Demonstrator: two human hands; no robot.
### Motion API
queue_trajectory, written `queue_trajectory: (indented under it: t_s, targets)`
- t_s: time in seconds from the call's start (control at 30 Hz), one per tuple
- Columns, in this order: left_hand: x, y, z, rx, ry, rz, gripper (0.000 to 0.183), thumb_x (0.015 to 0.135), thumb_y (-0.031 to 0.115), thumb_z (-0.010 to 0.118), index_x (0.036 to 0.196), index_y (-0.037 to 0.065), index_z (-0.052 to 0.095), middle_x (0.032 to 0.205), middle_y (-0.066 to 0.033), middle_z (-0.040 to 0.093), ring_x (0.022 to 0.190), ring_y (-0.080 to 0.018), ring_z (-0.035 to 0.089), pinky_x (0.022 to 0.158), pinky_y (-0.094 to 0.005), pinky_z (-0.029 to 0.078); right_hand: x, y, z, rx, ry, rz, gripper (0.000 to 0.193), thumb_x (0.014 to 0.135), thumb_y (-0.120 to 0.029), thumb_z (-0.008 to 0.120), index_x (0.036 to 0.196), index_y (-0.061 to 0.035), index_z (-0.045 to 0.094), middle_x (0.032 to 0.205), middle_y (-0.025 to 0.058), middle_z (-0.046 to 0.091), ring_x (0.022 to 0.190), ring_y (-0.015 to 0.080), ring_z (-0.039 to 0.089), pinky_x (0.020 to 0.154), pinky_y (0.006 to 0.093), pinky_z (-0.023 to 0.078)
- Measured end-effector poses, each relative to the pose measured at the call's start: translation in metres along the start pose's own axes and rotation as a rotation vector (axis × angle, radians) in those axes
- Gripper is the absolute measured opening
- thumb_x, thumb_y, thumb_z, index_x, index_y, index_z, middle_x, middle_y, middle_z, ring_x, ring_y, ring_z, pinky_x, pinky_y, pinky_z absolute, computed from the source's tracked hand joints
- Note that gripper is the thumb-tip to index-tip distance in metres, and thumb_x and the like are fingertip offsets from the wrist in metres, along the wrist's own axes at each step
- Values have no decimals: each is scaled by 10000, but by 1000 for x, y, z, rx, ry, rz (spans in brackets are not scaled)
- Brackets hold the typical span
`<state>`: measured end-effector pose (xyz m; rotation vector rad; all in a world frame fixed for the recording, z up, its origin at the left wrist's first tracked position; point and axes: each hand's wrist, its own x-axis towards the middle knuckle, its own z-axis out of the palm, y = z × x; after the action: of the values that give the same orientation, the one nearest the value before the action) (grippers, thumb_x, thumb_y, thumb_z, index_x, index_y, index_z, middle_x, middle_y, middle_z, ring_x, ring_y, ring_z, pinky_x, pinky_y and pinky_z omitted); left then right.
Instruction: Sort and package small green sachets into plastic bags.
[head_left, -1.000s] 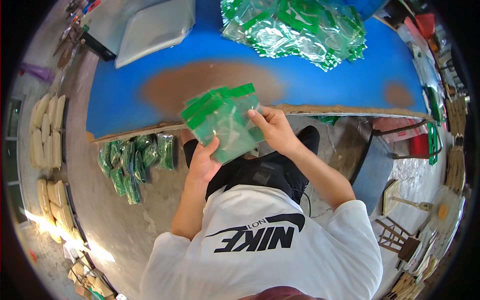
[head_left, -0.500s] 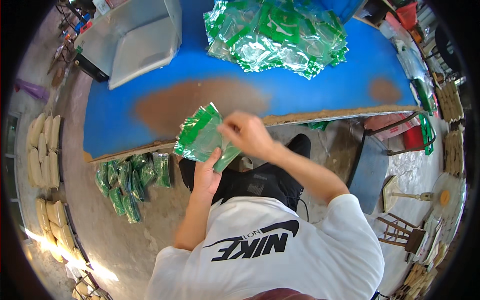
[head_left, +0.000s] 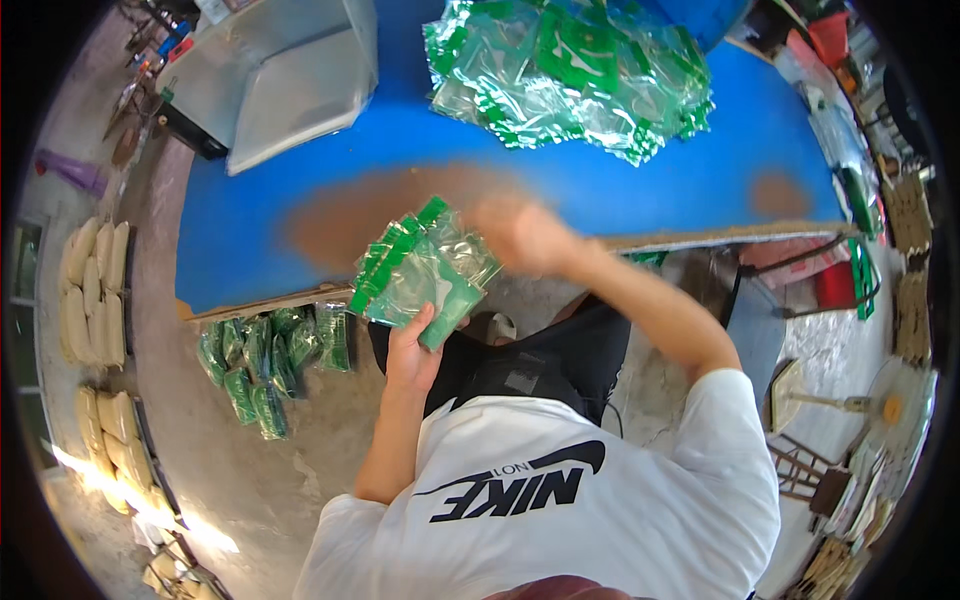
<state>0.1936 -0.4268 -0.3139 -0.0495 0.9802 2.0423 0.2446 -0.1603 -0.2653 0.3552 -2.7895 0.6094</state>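
Note:
A fanned stack of green and clear plastic bags (head_left: 415,275) is gripped in my left hand (head_left: 414,350), thumb on top, just off the near edge of the blue table (head_left: 640,195). Right beside the stack's upper right corner is my right hand (head_left: 525,235), smeared by motion, so its fingers cannot be made out. Whether it touches the uppermost bag is unclear. Farther back on the table lies a large loose heap of the same green and clear bags (head_left: 570,80).
A translucent plastic bin (head_left: 300,85) stands at the table's far left. Bundles of green packets (head_left: 265,365) lie on the floor under the left edge. To the right are a blue bench (head_left: 755,330), a fan (head_left: 890,408) and a wooden stool (head_left: 830,490). Pale sacks (head_left: 95,290) are stacked far left.
My right hand has moved right, away from the stack's middle, and is now blurred. The bags in my left hand are fanned wider, with one sticking out to the right.

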Motion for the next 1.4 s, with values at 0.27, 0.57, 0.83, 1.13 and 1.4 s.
queue_trajectory:
  t_s: [0.27, 0.57, 0.83, 1.13, 1.4]
  targets:
    - [-12, -7, -24, -99, -6, -85, 609, 882, 15, 691, 1439, 33, 447, 1403, -104, 552, 1316, -288, 514, 1141, -439, 394, 22, 75, -9, -485, 34, 261, 644, 927, -564, 571, 1203, 15, 618, 1199, 217, 591, 1261, 392, 486, 1160, 593, 277]
    - [-7, -7, 1, -154, -1, -41, 504, 948, 73, 631, 1409, -12, 445, 1378, -146, 559, 1284, -340, 542, 1086, -527, 464, 16, -8, 16, 41, 147, 45, 184, 936, -227, 598, 947, -45, 622, 956, 174, 619, 966, 373, 610, 844, 484, 500]
    - [-18, -8, -24, -213, 131, -108, 570, 937, 105, 655, 1455, 43, 424, 1425, -133, 528, 1327, -333, 506, 1121, -543, 427, 1, 65, -1, -384, 115, 488, 716, 905, -587, 608, 1205, 61, 569, 1251, 229, 569, 1199, 391, 527, 1016, 475, 437]
    - [-7, 26, -45, 11, -90, -184, 604, 879, 109, 744, 1412, 17, 475, 1354, -122, 589, 1259, -286, 565, 1094, -459, 445, -58, -18, -19, -30, 215, 227, 475, 760, 40, 659, 1224, -50, 608, 1231, 137, 628, 1158, 346, 597, 934, 388, 522]
    - [-4, 12, -12, -92, -53, -138, 568, 916, 128, 718, 1415, 33, 465, 1357, -108, 577, 1263, -261, 558, 1081, -448, 461, 6, -45, 14, -72, 377, -251, 383, 737, 1, 702, 1116, -47, 674, 1175, 150, 666, 1147, 325, 629, 963, 464, 512]
